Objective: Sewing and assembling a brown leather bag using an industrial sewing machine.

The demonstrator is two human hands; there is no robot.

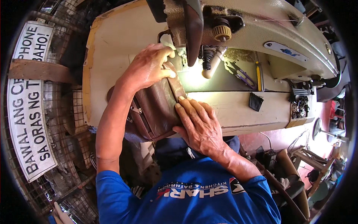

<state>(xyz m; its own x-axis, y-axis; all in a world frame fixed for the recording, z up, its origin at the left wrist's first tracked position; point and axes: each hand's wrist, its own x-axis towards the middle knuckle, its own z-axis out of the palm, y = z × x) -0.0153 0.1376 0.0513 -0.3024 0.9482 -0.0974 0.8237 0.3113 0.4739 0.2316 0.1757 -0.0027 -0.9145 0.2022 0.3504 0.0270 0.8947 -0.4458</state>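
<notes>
A brown leather bag (158, 100) is lying on the pale table (231, 110), at the left of a beige sewing machine (253, 30). The left hand (145, 67) is reaching over the bag's far end, so most of the bag is lying on the near side of that hand. Its fingers are curling, and its thumb and forefinger are standing a narrow way apart at the bag's right edge; I cannot tell whether they are pinching it. The right hand (201, 128) is spreading nearly flat, fingers close together, with its fingertips resting on the bag's right edge. Most of the bag is thus lying to the left of this hand, and the hand's thumb is pointing left toward the bag's near right corner. A zipper (143, 115) is running along the bag's near left part.

A small lamp (214, 64) is shining down to the right of the bag's far end. Farther right, purple-handled snips (244, 77) are lying just beside a yellow-handled tool (259, 76). Nearer, a black scrap (255, 101) is lying well to the right of the bag, and a small box (298, 122) is holding metal parts at the table's right end.
</notes>
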